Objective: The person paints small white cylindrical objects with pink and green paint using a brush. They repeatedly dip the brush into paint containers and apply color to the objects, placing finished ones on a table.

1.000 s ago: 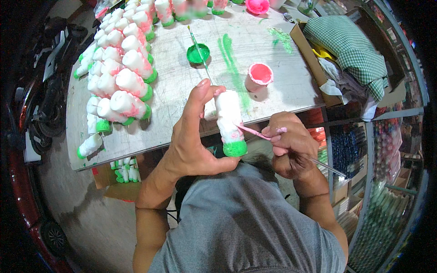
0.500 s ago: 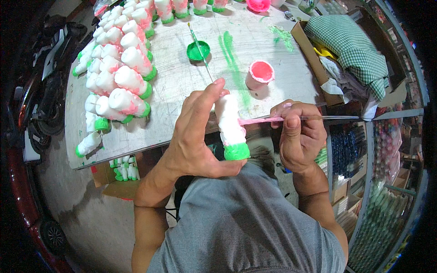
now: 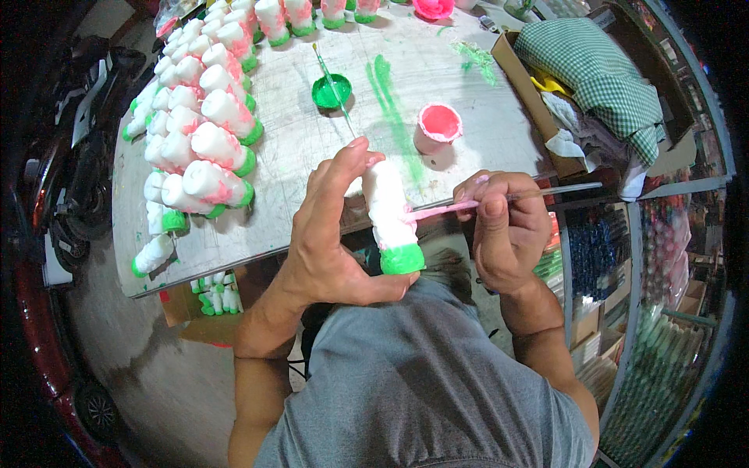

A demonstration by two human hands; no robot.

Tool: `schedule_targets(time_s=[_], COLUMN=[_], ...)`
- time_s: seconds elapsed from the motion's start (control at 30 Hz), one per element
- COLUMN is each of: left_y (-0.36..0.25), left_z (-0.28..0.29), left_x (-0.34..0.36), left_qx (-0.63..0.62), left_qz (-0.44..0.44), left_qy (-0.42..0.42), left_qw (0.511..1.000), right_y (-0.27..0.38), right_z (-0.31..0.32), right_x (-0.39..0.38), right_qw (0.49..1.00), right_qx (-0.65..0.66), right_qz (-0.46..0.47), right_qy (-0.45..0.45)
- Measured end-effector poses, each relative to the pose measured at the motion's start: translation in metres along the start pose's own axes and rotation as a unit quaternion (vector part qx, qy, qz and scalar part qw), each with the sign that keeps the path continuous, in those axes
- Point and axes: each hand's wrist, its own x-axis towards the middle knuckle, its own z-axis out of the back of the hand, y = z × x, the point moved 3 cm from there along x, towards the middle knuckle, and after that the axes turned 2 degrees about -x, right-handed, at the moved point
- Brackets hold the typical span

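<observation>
My left hand point(image 3: 328, 234) grips a white moulded candle point(image 3: 390, 203) with a green base between its fingers, near the top and bottom ends. My right hand point(image 3: 503, 230) is closed on a slim paintbrush point(image 3: 558, 190), whose pink-coated tip touches the candle's right side. On the worktable point(image 3: 289, 109) beyond them, a pink paint cup point(image 3: 438, 132) stands right of a green paint dish point(image 3: 329, 90), which has another brush point(image 3: 342, 105) lying across it.
Several white, pink and green candles point(image 3: 218, 144) fill the table's left and back. An open cardboard box point(image 3: 511, 66) holds a checked cloth point(image 3: 585, 86) at right. Stocked shelving point(image 3: 663, 327) stands beside me. A box of candles point(image 3: 183, 304) sits below the table.
My right hand has risen and turned, swinging the brush handle upward. The candle's pink detail has turned away from view. Over the last half second the candle has shifted slightly left.
</observation>
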Motion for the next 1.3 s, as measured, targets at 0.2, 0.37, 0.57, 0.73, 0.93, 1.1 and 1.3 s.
schedule_targets(time_s=[0.2, 0.37, 0.57, 0.73, 0.93, 1.1, 1.3], left_y=[0.007, 0.000, 0.006, 0.007, -0.005, -0.011, -0.011], left_z=[-0.005, -0.006, -0.009, -0.008, -0.004, -0.006, -0.005], left_x=[-0.005, -0.001, -0.003, -0.004, 0.005, 0.009, 0.007], left_qx=[-0.034, -0.056, -0.055, -0.047, 0.035, 0.072, 0.113], left_qz=[-0.024, -0.023, -0.043, -0.034, -0.017, -0.027, -0.027], left_qy=[0.011, 0.000, -0.016, -0.013, 0.022, 0.019, 0.022], left_qw=[0.999, 0.998, 0.997, 0.998, 0.999, 0.997, 0.993], right_y=[-0.001, 0.000, 0.006, 0.010, 0.002, 0.004, 0.010], right_z=[0.004, 0.007, 0.002, 0.001, 0.005, -0.004, -0.003], right_x=[0.006, 0.009, 0.010, 0.006, 0.000, -0.005, -0.007], right_qw=[0.997, 0.999, 0.981, 0.974, 0.997, 0.995, 0.994], right_qx=[0.057, 0.001, -0.013, -0.076, 0.057, -0.027, -0.043], right_qz=[-0.051, 0.032, 0.191, 0.195, 0.057, 0.095, 0.095], right_qy=[0.000, 0.000, 0.041, 0.085, -0.014, 0.023, 0.017])
